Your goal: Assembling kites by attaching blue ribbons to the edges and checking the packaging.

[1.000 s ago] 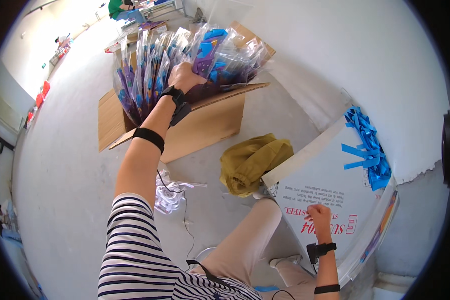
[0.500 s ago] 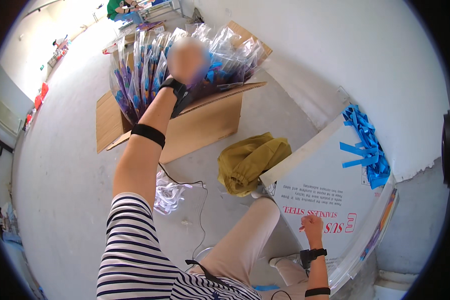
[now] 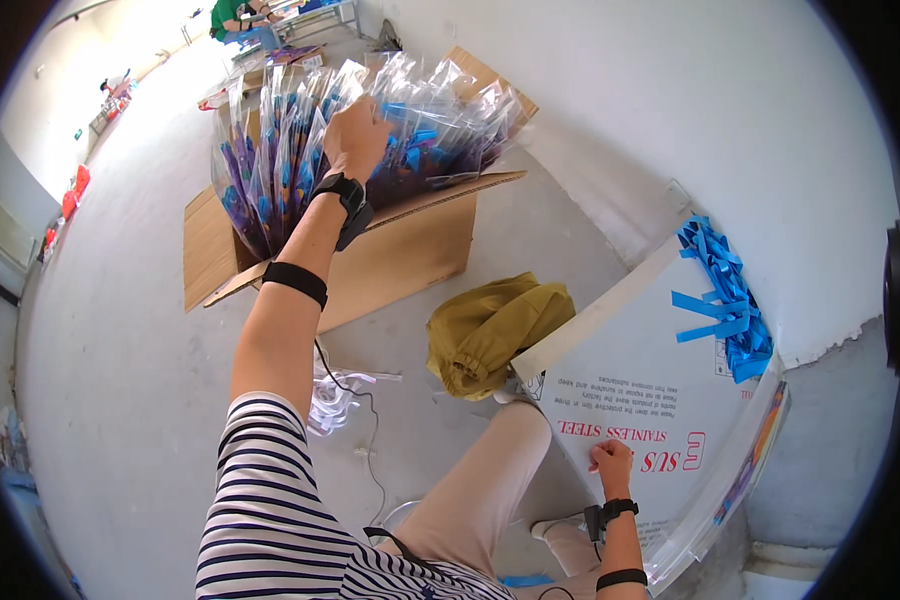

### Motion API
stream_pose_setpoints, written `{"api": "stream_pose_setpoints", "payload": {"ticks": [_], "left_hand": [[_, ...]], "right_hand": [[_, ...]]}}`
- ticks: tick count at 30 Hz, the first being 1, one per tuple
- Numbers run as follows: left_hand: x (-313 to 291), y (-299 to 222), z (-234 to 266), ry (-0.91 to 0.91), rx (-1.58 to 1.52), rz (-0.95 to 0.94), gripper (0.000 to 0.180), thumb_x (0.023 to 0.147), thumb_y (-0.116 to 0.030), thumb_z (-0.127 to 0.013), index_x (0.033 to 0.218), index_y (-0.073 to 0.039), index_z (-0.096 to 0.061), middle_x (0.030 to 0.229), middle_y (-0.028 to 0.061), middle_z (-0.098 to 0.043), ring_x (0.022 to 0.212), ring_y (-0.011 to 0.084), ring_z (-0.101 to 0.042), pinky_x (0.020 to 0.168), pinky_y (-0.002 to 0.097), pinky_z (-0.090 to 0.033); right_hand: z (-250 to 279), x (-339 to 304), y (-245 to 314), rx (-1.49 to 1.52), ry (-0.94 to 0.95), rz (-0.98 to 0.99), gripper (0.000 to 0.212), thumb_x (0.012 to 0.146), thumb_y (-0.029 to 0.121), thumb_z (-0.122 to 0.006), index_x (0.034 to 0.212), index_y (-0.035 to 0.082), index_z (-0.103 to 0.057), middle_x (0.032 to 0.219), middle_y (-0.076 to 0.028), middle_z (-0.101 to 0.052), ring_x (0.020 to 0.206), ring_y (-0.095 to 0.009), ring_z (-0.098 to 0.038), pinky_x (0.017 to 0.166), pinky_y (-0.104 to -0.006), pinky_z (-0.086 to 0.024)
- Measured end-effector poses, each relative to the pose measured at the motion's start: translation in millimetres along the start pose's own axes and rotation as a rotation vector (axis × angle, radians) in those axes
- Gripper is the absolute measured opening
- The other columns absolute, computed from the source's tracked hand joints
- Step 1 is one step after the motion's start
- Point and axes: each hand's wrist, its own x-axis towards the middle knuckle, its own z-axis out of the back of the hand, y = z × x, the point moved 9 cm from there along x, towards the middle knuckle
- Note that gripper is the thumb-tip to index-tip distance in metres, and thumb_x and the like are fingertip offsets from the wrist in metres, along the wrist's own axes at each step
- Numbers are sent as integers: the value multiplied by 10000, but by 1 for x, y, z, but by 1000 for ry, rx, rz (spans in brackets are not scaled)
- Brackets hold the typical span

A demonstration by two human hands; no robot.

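Observation:
A cardboard box [image 3: 400, 265] with its flaps spread stands on the floor ahead, packed with clear plastic bags [image 3: 285, 135] holding purple and blue contents. My left hand [image 3: 358, 140] reaches over its near side, fingers curled at the top of a plastic bag [image 3: 398, 130]; the fingertips are partly hidden. Over the near edge of a grey-white board [image 3: 630, 380] printed with red and dark lettering, my right hand [image 3: 613, 466] is closed. Whatever it may hold is hidden. Both wrists wear black bands.
Blue ribbon strips [image 3: 732, 310] lie heaped at the board's far right corner. An olive cloth item [image 3: 498, 330] sits between box and board. White strips [image 3: 330, 402] and a thin black cable [image 3: 375, 440] are on the floor. Another person [image 3: 232, 20] sits far off.
My left hand, blurred before, now shows clearly, slightly lower over the bags. My right hand has shifted a little left and down. The view has moved slightly.

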Motion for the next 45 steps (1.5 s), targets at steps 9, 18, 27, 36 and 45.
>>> {"api": "stream_pose_setpoints", "payload": {"ticks": [9,18,27,36,45], "left_hand": [[-1,-29,-9,-175,241,-253,197,792,-103,-619,976,-112,-689,1038,109,-700,952,340,-668,904,438,-472],[-12,-37,-108,431,866,-711,341,750,-3,-608,1004,-193,-733,1056,3,-680,1266,221,-508,1151,690,-116],[4,-2,-66,559,755,-407,467,782,40,-554,1165,-186,-695,1113,74,-689,1247,280,-541,1049,820,4],[7,-4,-63,537,573,-338,624,841,54,-471,1355,-289,-561,1170,96,-682,1232,303,-556,1018,828,36],[19,-13,-59,433,313,-244,732,857,34,-468,1476,-355,-424,1202,35,-704,1232,333,-585,994,848,37]], "right_hand": [[-2,-2,3,-61,-25,-16,105,796,46,-636,794,-54,-670,648,-83,-638,531,-143,-615,472,-286,-535],[-4,-1,3,-40,-16,-5,111,805,50,-640,793,-58,-658,648,-90,-637,521,-148,-613,461,-289,-534],[-2,1,-2,-62,-14,-38,128,783,73,-654,826,-42,-690,664,-111,-668,527,-171,-648,487,-303,-561],[-2,0,-2,-33,-13,-45,122,773,75,-653,816,-34,-683,659,-105,-664,530,-168,-648,489,-295,-552],[-1,2,-7,-98,-44,-11,118,786,90,-659,814,-23,-679,660,-103,-668,519,-173,-652,498,-307,-550]]}}
